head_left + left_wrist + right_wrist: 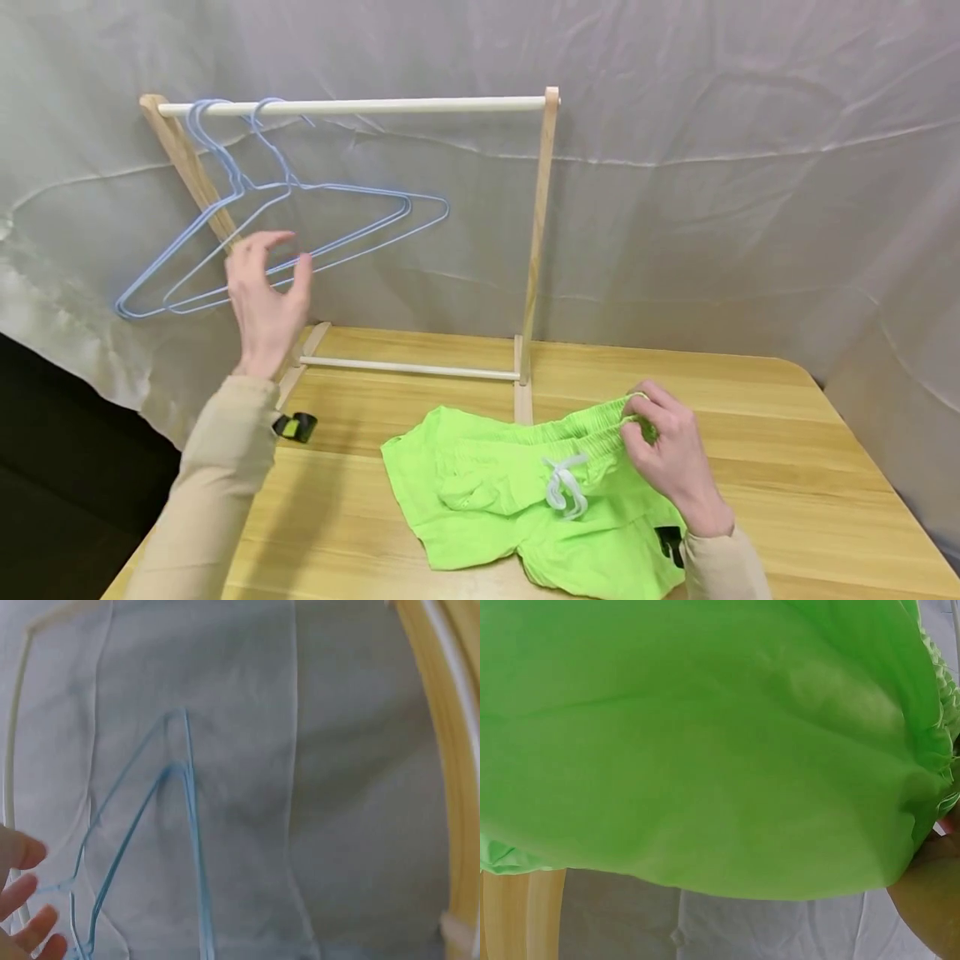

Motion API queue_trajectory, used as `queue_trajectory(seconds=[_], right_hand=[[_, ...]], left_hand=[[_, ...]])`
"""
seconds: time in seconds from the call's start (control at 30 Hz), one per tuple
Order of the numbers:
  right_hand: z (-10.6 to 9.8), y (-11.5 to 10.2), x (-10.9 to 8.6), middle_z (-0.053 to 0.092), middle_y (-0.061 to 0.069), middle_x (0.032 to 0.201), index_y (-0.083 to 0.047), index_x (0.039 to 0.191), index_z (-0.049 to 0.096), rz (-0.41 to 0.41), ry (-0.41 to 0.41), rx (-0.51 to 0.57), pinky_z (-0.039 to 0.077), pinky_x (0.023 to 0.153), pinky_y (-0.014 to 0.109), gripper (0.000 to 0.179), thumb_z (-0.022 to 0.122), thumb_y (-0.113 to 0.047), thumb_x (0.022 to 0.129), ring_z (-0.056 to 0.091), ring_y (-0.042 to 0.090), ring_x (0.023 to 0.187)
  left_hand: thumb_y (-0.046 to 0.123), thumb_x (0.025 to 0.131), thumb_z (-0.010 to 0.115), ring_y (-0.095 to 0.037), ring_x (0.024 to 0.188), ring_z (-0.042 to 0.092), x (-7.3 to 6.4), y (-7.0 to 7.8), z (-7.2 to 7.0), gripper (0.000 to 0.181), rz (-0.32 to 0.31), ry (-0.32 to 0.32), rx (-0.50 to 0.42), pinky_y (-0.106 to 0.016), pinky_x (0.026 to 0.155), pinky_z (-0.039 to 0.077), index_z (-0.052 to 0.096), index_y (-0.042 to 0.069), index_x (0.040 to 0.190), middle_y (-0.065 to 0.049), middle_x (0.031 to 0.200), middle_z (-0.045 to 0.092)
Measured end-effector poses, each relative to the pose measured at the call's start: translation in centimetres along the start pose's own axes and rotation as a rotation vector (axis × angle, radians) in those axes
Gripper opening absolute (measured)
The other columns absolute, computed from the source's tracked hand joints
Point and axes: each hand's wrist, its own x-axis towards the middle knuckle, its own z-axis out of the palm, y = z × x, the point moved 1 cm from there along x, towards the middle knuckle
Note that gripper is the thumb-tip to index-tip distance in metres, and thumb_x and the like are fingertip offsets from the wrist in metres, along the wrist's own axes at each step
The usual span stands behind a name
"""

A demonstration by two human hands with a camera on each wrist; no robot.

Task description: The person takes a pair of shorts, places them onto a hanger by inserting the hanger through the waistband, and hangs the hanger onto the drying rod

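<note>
Neon green shorts (487, 467) with a white drawstring (566, 492) lie spread on the table, one end of the waistband raised. My right hand (671, 454) pinches that end between thumb and fingers. Green fabric (705, 772) fills most of the right wrist view and hides part of the hand. Several light blue wire hangers (288, 179) hang at the left of the rack's white rail (420, 106). In front of their lower bars my left hand (266, 304) is raised, thumb and fingers apart with nothing between them. The left wrist view shows its fingertips beside the hangers (196, 855).
The small rack has wooden side posts (542, 217) and a low white crossbar (408, 368), standing at the back of the wooden table (765, 467). A small black object (303, 427) appears beside my left sleeve. Grey fabric (712, 208) hangs behind.
</note>
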Motion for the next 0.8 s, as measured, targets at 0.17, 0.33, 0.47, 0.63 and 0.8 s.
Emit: queue_trajectory(seconds=[0.17, 0.33, 0.47, 0.63, 0.8], right_hand=[[-0.2, 0.1, -0.1, 0.062, 0.001, 0.08, -0.015, 0.063, 0.055, 0.019, -0.024, -0.002, 0.033, 0.052, 0.013, 0.028, 0.05, 0.012, 0.062, 0.039, -0.003, 0.062], [-0.3, 0.1, -0.1, 0.06, -0.001, 0.079, -0.016, 0.063, 0.054, 0.031, -0.054, 0.003, 0.032, 0.051, 0.013, 0.028, 0.05, 0.012, 0.064, 0.037, -0.004, 0.061], [-0.3, 0.1, -0.2, 0.058, -0.002, 0.079, -0.016, 0.064, 0.054, 0.038, -0.07, 0.006, 0.032, 0.051, 0.013, 0.028, 0.049, 0.012, 0.065, 0.036, -0.004, 0.061], [-0.3, 0.1, -0.2, 0.059, -0.002, 0.08, -0.016, 0.064, 0.054, 0.048, -0.072, -0.003, 0.032, 0.052, 0.013, 0.029, 0.049, 0.012, 0.065, 0.037, -0.004, 0.061], [-0.4, 0.1, -0.2, 0.06, -0.002, 0.081, -0.017, 0.064, 0.055, 0.048, -0.065, -0.001, 0.032, 0.051, 0.014, 0.03, 0.048, 0.012, 0.065, 0.036, -0.004, 0.06]], left_hand=[[0.022, 0.096, 0.063, -0.033, 0.136, 0.041, 3.1, -0.4, -0.7, 0.044, -0.07, 0.004, 0.122, -0.042, 0.116, 0.028, 0.057, 0.003, 0.134, -0.019, 0.141, 0.053], [0.032, 0.099, 0.056, -0.034, 0.139, 0.04, 4.7, -1.1, -0.8, 0.05, -0.146, -0.064, 0.207, -0.044, 0.121, 0.023, 0.05, 0.007, 0.142, -0.018, 0.145, 0.05], [0.034, 0.102, 0.053, -0.04, 0.129, 0.046, 5.3, -1.4, -0.7, 0.048, -0.168, -0.088, 0.22, -0.048, 0.117, 0.023, 0.051, 0.006, 0.141, -0.02, 0.14, 0.057], [0.036, 0.104, 0.049, -0.041, 0.115, 0.05, 5.7, -1.5, -0.4, 0.045, -0.199, -0.111, 0.236, -0.05, 0.109, 0.027, 0.055, 0.007, 0.138, -0.02, 0.132, 0.064], [0.035, 0.106, 0.043, -0.038, 0.109, 0.049, 6.2, -1.3, -0.2, 0.042, -0.234, -0.119, 0.26, -0.052, 0.102, 0.029, 0.061, 0.007, 0.132, -0.022, 0.12, 0.067]])
